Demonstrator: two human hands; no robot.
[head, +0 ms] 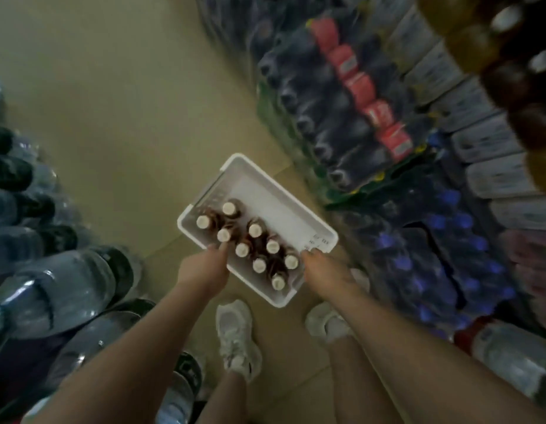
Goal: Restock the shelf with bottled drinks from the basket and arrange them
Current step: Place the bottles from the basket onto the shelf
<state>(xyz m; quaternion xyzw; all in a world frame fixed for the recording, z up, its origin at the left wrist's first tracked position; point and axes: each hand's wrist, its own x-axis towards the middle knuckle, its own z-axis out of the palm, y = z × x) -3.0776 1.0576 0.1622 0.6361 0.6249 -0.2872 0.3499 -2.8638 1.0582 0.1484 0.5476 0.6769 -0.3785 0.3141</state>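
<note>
A white rectangular basket [299,221] sits low over the tan floor in front of my feet. Several brown bottles with white caps [254,230] stand in its near half; the far half is bare. My left hand [205,267] grips the basket's near left rim beside a capped bottle. My right hand [322,267] grips the near right rim. The frame is blurred, so the fingers are hard to make out.
Shrink-wrapped packs of dark bottles with red labels [357,84] and blue-capped bottles [443,264] are stacked on the right. Large water bottles [60,289] lie piled on the left. Brown bottles [510,78] on a shelf fill the top right corner. My white shoes [238,335] stand on the floor.
</note>
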